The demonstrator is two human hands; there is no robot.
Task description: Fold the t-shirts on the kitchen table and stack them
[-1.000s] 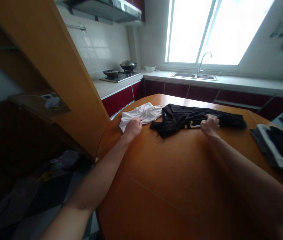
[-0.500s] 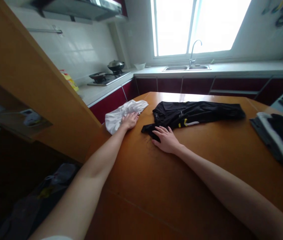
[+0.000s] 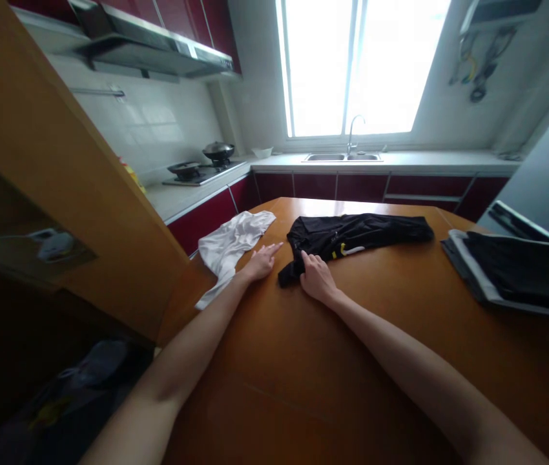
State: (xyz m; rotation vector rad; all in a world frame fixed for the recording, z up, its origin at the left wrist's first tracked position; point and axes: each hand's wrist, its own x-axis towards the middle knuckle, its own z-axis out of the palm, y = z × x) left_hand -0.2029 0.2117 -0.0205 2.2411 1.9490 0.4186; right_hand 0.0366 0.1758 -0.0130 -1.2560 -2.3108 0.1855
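Note:
A black shirt [image 3: 366, 229] with small yellow and white marks lies lengthwise across the table, a short sleeve-like flap at its near left end. My right hand [image 3: 317, 276] is at that end, its fingers bent together on the cloth and the thumb close to the flap. My left hand [image 3: 261, 263] is just left of the black shirt, fingers stretched out towards it and holding nothing. Behind and left of that hand, a crumpled white garment [image 3: 228, 242] lies along the table's left edge, one narrow part trailing towards me beside my forearm.
A stack of folded dark and white clothes [image 3: 521, 268] sits on the right of the wooden table [image 3: 274, 361]. A wooden panel [image 3: 75, 148] stands close on the left. Beyond are a stove [image 3: 201, 173] with pans, a counter and a sink [image 3: 342, 157].
My left hand has left the white garment and come right, near the black shirt. More of the white garment now shows, trailing towards me. My right hand's fingers have bent onto the black cloth.

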